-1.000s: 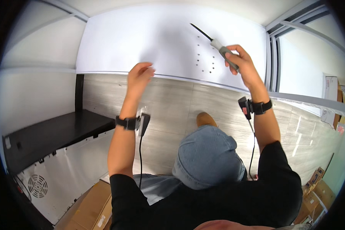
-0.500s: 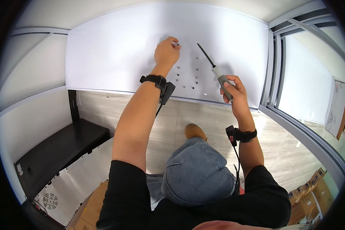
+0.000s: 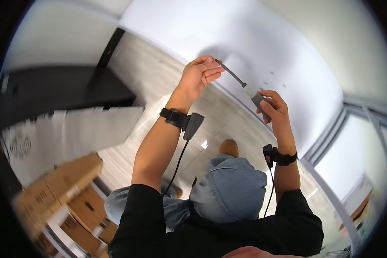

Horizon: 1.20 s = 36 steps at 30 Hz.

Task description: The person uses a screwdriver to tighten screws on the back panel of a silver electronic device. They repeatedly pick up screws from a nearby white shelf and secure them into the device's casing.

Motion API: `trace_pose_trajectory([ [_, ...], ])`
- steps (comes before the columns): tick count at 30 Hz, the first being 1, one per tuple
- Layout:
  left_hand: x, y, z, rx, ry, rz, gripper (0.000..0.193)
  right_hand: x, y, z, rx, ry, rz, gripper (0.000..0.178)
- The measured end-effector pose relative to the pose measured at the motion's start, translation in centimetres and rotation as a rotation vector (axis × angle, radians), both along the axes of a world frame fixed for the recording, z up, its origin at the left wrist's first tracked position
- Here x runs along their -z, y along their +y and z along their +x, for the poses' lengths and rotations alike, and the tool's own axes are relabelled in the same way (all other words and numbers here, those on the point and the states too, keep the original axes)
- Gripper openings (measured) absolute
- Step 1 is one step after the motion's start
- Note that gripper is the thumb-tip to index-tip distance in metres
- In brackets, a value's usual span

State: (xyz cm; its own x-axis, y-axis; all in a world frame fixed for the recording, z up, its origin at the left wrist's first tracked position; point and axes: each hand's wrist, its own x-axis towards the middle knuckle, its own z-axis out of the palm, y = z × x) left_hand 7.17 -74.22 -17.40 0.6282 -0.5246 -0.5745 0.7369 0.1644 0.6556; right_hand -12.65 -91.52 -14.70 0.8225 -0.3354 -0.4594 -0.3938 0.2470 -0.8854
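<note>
Head view: I watch from a distance as two bare hands work over the near edge of a table; the picture sits tilted.
White tabletop (image 3: 176, 21): runs from top centre down to the right, soft shadows on it.
Floor (image 3: 219, 122): pale, streaked, below the table edge.
Black panel (image 3: 60, 88): low at left, near the table.
Pale panel (image 3: 79, 137): just below the black one, round vent at its far left.
Person's clothing: black shirt (image 3: 228, 238), faded blue jeans (image 3: 232, 189).
Cardboard boxes (image 3: 58, 185): lower left, brown, some blurred.
Left hand (image 3: 198, 75): raised by the table edge, thumb and forefinger close together at the tool's tip, other fingers loosely extended; I cannot tell whether they pinch the tip or something small on it.
Right hand (image 3: 275, 105): clamped around the tool's grey handle.
Wrist gear: black strap on the left wrist (image 3: 174, 118), another on the right (image 3: 286, 158), each with a cabled black unit.
Boot (image 3: 229, 148): tan, toe showing beyond a knee.
Screwdriver (image 3: 249, 89): held between the hands, dark shaft slanting up and left to the left fingertips.
Small dark pieces (image 3: 271, 72): a few on the tabletop past the screwdriver, too blurred for me to identify.
</note>
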Motion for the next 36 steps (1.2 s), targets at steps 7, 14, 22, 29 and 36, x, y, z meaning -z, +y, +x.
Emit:
trace_pose_trajectory([
  [7,-8.7,14.9,-6.6,-0.3,-0.099,-0.196,0.014,-8.5,8.0,0.7,-0.411,-0.103,-0.116,0.025],
  [14,-14.6,26.5,-13.8,-0.491,-0.24,-0.288,0.012,-17.7,17.4,-1.3,-0.676,-0.283,-0.438,0.023],
  [22,-21.1,35.6,-20.8,-0.608,-0.251,-0.382,0.011,-29.3,28.4,-4.9,-0.87,-0.492,-0.903,0.023],
  [29,-26.3,47.8,-19.0,-0.696,-0.168,-0.39,0.012,-32.9,42.3,-5.3,-0.825,-0.438,-0.74,0.035],
  [36,-24.8,53.0,-15.4,-0.599,-0.123,-0.316,0.014,-28.4,52.8,-8.3,-0.592,-0.22,-0.244,0.038],
])
